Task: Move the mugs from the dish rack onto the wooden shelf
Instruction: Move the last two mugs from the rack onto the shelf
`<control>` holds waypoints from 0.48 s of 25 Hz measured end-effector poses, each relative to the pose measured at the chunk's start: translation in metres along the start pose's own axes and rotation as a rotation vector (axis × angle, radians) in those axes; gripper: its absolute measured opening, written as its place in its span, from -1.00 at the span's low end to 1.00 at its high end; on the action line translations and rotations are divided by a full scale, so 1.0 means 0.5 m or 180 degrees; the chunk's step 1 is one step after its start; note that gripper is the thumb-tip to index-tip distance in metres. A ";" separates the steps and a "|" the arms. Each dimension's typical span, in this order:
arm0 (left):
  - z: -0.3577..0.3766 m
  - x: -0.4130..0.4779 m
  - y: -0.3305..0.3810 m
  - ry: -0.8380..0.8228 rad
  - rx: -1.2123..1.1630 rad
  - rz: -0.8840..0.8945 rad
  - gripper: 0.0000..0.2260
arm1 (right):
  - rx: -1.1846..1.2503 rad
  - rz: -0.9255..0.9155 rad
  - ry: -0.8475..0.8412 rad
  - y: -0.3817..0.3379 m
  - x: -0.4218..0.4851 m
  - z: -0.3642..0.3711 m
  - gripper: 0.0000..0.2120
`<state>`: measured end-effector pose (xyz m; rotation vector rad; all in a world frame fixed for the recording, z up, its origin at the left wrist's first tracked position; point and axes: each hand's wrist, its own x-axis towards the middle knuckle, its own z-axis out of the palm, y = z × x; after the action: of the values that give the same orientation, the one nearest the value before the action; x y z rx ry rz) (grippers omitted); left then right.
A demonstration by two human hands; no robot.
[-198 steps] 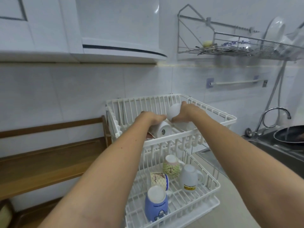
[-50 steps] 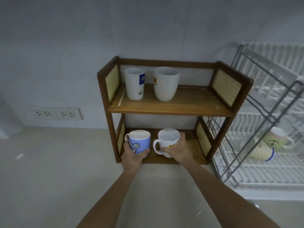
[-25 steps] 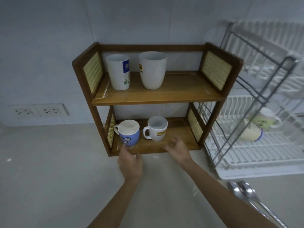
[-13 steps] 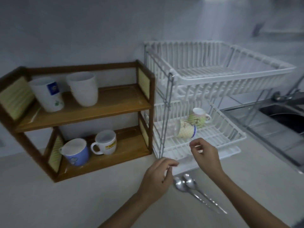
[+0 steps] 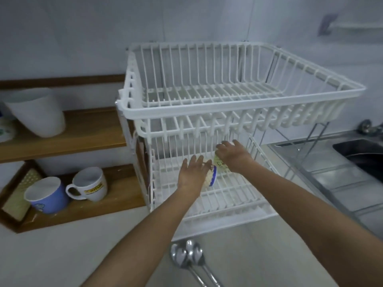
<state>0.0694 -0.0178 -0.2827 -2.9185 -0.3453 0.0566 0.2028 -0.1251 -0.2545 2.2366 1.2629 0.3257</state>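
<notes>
The white two-tier dish rack point(image 5: 207, 112) stands right of the wooden shelf point(image 5: 93, 133). Its top tier holds nothing. On the lower tier lie two mugs: a pale patterned mug with a blue rim point(image 5: 211, 178) on its side, and a yellow-green patterned mug point(image 5: 220, 164) behind it. My left hand point(image 5: 191, 175) lies over the blue-rimmed mug with fingers stretched out. My right hand point(image 5: 232, 156) curls over the yellow-green mug. On the shelf's lower board stand a blue mug point(image 5: 47, 195) and a white mug with a yellow label point(image 5: 91, 184).
A tall white cup point(image 5: 37, 112) stands on the shelf's upper board, with another cut off at the left edge. Two metal spoons point(image 5: 188, 255) lie on the counter in front of the rack. A steel sink point(image 5: 364, 154) is at the right.
Both hands have moved from above the counter into the rack's lower tier and onto the two mugs. The view has swung right, toward the rack.
</notes>
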 end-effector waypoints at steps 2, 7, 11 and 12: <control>0.004 0.031 -0.008 -0.0167 0.0186 0.0087 -0.22 | -0.0372 -0.0237 -0.0264 0.004 0.033 0.015 -0.48; -0.001 0.059 -0.047 -0.0293 -0.0124 0.0398 -0.08 | -0.1090 -0.0348 -0.0426 -0.009 0.090 0.054 -0.40; 0.005 0.031 -0.057 -0.0426 -0.1455 0.0012 -0.14 | -0.1626 -0.0333 -0.0239 -0.019 0.086 0.097 -0.29; 0.003 0.023 -0.057 -0.0376 -0.1740 -0.0061 -0.16 | -0.1631 -0.0344 -0.0163 -0.014 0.083 0.105 -0.30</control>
<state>0.0740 0.0125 -0.2786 -3.4602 -0.4712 0.1546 0.2440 -0.1047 -0.3039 1.7265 1.1162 0.4855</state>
